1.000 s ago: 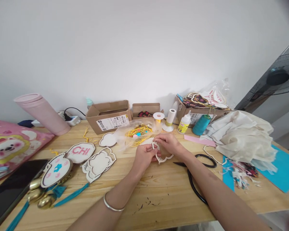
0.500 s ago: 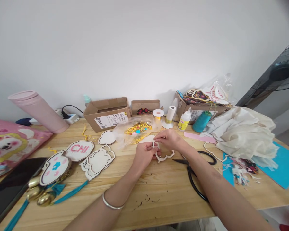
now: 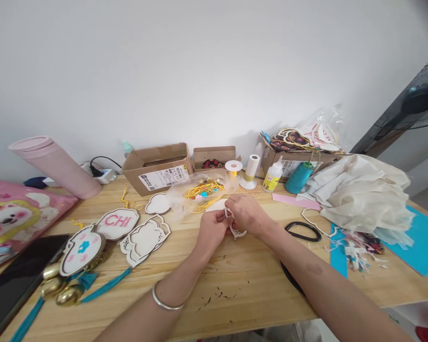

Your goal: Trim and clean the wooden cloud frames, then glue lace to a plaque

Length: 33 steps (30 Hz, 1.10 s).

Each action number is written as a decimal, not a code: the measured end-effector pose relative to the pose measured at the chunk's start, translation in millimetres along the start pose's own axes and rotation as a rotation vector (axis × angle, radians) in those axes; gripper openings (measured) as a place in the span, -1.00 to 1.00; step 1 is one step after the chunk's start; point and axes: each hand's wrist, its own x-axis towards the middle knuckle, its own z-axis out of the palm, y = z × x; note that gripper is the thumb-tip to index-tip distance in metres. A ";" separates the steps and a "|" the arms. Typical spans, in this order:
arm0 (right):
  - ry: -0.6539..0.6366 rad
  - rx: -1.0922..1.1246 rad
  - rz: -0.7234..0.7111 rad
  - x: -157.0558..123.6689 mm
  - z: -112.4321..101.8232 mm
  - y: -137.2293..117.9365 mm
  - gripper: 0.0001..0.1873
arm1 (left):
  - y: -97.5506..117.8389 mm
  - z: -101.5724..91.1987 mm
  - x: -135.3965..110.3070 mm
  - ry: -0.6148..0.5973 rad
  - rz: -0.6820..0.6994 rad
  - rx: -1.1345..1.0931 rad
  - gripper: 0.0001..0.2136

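Frame (image 3: 238, 234) (pale) sits pinched in the left hand (image 3: 214, 229).

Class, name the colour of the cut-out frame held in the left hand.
The cut-out frame is off-white, showing best in the head view.

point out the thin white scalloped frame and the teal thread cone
Thin white scalloped frame (image 3: 236, 234): head view, on its lower corner.
Teal thread cone (image 3: 299, 178): head view, on its wound side.
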 end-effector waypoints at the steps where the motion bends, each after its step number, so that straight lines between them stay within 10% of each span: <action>1: 0.014 -0.001 -0.012 -0.2 3.2 0.8 -0.73 | 0.7 0.4 -0.3 0.002 -0.003 0.003 -0.89; 11: 0.345 0.463 0.201 0.3 24.4 37.3 -0.80 | 6.1 -0.1 -2.2 0.052 -0.060 0.020 -0.93; 21: 0.413 0.296 0.230 -9.3 -3.7 34.0 -0.76 | 13.4 2.8 -4.8 0.086 -0.070 0.005 -0.93; 28: 0.379 0.131 0.431 -110.5 -78.8 80.2 -0.59 | 30.5 7.0 -14.1 0.114 -0.080 0.017 -0.90; 33: 0.046 0.226 0.611 -188.7 -69.9 105.7 -0.79 | 19.7 3.3 -7.5 0.059 -0.035 0.030 -0.75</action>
